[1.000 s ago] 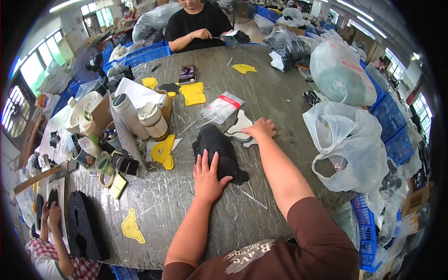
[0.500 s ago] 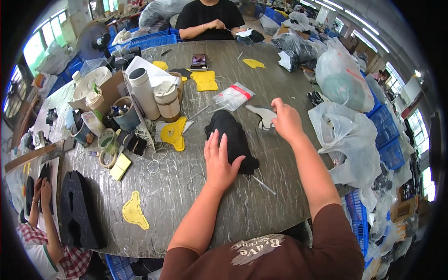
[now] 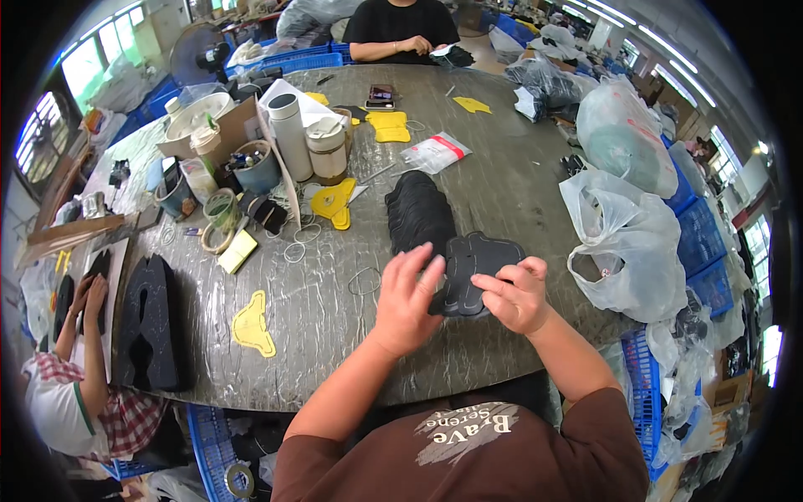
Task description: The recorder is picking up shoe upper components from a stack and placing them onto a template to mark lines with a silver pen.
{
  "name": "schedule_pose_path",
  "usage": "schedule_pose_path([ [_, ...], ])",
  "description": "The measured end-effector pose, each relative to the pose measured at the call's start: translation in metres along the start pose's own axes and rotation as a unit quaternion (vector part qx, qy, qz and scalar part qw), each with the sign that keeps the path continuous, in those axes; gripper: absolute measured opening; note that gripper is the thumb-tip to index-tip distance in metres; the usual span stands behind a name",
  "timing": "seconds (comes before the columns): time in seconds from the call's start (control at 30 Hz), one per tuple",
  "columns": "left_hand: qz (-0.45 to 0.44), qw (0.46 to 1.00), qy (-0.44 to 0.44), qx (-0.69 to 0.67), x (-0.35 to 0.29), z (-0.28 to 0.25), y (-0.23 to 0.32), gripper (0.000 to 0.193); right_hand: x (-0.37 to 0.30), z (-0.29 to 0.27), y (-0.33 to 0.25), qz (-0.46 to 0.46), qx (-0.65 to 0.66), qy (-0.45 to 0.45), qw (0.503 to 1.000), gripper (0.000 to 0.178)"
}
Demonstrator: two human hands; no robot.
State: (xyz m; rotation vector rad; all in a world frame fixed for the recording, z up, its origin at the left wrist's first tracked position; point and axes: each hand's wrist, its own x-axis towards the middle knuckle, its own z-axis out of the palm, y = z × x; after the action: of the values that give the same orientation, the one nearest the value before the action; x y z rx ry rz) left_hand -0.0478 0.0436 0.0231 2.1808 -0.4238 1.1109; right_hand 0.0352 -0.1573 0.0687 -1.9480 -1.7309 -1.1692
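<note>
Right of the middle of the table lies a long row of overlapping black cut pieces (image 3: 421, 209). Nearer me, at its lower right end, is a flat black shaped piece (image 3: 483, 261) with pale lines on its face. My right hand (image 3: 519, 294) has its fingers curled at the right part of this piece, with the index finger lying over its face. My left hand (image 3: 406, 303) is at the piece's left side, its fingers raised and apart. The left thumb is partly hidden by the piece's lower left edge.
Yellow templates (image 3: 253, 325) lie about. Cups and a white bottle (image 3: 290, 138) stand left of the row, a clear packet (image 3: 437, 153) beyond it. Plastic bags (image 3: 623, 243) crowd the right edge. Left, another person's hands (image 3: 90, 297) touch black parts; someone else (image 3: 403, 33) sits opposite.
My left hand has lifted off the black row. My right hand has come nearer me, onto a separate black piece. The pale shaped piece beside the row no longer shows. The view has shifted.
</note>
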Motion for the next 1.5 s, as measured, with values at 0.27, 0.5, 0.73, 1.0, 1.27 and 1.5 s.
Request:
schedule_pose_path([
  [0.27, -0.217, 0.924, 0.032, -0.314, -0.038, 0.037, 0.030, 0.022, -0.017, -0.030, -0.015, 0.285, 0.197, 0.004, 0.938, 0.064],
  [0.5, -0.331, 0.932, -0.093, -0.116, -0.063, 0.044, 0.030, 0.055, -0.103, 0.007, -0.057, 0.538, 0.419, -0.061, 0.729, 0.039],
  [0.73, -0.316, 0.916, -0.162, -0.185, -0.072, 0.043, 0.048, 0.063, -0.107, 0.020, -0.078, 0.482, 0.382, -0.033, 0.788, 0.045],
  [1.0, -0.161, 0.957, -0.241, -0.030, -0.068, 0.040, 0.053, 0.046, -0.111, 0.019, -0.090, 0.499, 0.382, -0.110, 0.770, 0.044],
  [1.27, -0.352, 0.930, -0.102, -0.026, -0.037, -0.005, 0.064, 0.026, -0.050, 0.040, -0.059, 0.372, 0.489, -0.025, 0.788, 0.057],
  [1.5, -0.341, 0.802, -0.078, -0.484, -0.064, -0.041, 0.016, 0.069, -0.053, 0.081, -0.068, 0.399, 0.908, -0.082, 0.097, 0.026],
])
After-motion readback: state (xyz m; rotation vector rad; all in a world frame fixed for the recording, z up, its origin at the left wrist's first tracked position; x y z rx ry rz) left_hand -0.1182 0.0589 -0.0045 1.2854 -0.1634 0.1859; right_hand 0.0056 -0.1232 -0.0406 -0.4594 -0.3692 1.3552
